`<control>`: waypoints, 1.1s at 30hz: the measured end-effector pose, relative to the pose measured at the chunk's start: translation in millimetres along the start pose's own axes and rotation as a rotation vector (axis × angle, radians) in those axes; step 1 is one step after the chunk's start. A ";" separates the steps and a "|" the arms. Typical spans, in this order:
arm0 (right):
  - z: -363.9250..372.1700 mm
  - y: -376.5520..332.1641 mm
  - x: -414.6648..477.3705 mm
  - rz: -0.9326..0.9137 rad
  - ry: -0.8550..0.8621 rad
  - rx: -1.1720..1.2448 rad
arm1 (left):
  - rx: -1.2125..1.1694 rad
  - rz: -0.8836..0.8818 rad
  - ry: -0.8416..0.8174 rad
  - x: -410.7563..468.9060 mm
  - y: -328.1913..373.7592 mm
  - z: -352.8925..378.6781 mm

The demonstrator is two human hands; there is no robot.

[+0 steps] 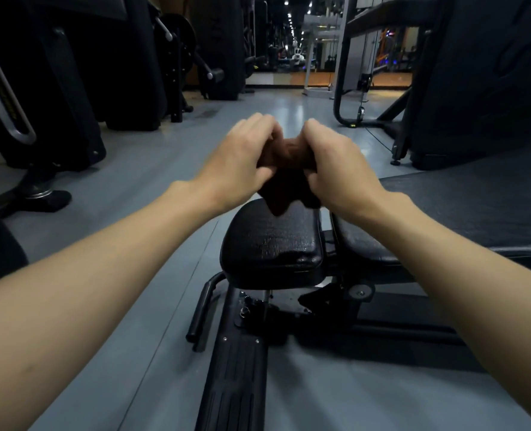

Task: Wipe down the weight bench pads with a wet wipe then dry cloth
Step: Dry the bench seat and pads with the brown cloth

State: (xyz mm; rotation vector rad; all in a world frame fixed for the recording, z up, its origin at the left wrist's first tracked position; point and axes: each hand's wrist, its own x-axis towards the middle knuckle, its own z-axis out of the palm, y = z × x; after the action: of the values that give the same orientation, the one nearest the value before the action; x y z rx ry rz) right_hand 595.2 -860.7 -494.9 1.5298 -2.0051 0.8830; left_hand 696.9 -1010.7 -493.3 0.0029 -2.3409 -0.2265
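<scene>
Observed from the head view, both arms extended forward over the bench.

Left hand: closed on the cloth. The fingers curl over its top edge and the thumb tucks in beneath. No gap visible in the grip.

Right hand: likewise closed on the cloth, fingers curled down over the upper right of it, knuckles toward me. The two hands sit close together, nearly meeting at the fingertips, with the cloth bunched between them.

Cloth: dark brown, crumpled, held up in the air by both hands. Its lower part hangs in a loose point over the far edge of the seat pad. I cannot tell whether that point touches the pad or hangs just clear of it — the dark cloth merges with the dark pad there.

Seat pad: black, textured, roughly square with rounded corners, directly below the hands. The long back pad lies just beside it to the right, partly covered by my right forearm, with a narrow gap between the two pads.

Bench frame: black, with a ribbed foot plate running toward me under the seat pad.

Surroundings: grey floor; dark machines to the left and a further one at right — lighting is dim throughout.
</scene>
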 end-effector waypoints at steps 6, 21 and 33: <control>4.6 10.7 -24.9 0.152 -0.751 -0.310 | -0.174 -0.301 -0.704 -27.3 -24.2 3.1; 126.9 41.6 -14.3 0.311 -0.739 -0.262 | -0.240 -0.605 -0.881 -66.8 -80.6 35.4; 126.7 19.3 -22.5 0.211 -0.695 -0.310 | -0.453 -0.608 -0.804 -106.2 -80.3 34.1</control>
State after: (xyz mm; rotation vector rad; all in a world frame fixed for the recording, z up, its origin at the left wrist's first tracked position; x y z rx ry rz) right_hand 585.1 -934.7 -601.5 1.5923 -2.6644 0.0678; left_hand 742.3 -1076.6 -605.1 0.4855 -2.9495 -1.2489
